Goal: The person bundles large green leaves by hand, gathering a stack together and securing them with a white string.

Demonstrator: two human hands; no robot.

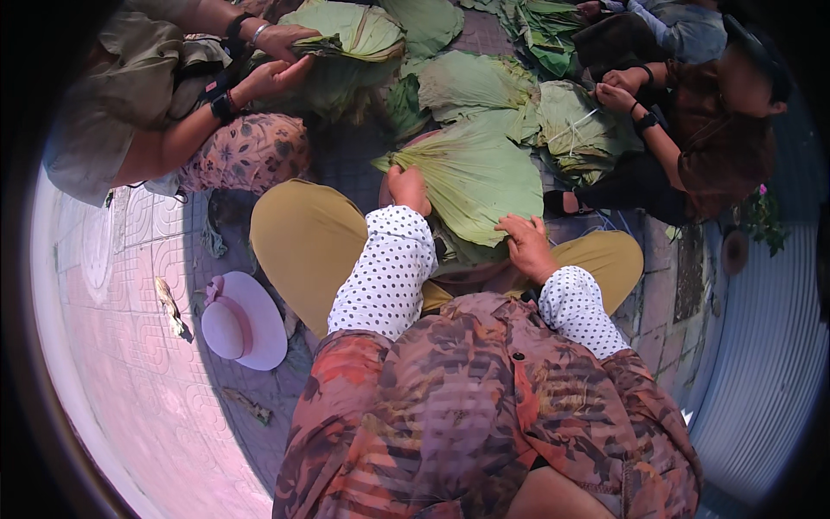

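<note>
A large, dry-looking green leaf [484, 177], folded like a fan with ribs spreading from one corner, lies over my lap. My left hand [408, 189] is closed on its gathered, pointed end. My right hand [529, 246] rests at the leaf's lower right edge, fingers spread and touching it. Beneath it, more leaf layers [467, 249] show in part. Just beyond lies another pale green leaf pile [471, 86], and to its right a leaf bundle [575, 130] bound with a white tie.
At the left, a person's hand [275, 80] handles folded leaves [350, 30]. Another person's hands [618, 91] are near the tied bundle. A pink brimmed hat [246, 320] lies on the paving [147, 372]. Ribbed metal sheeting [761, 346] stands at the right.
</note>
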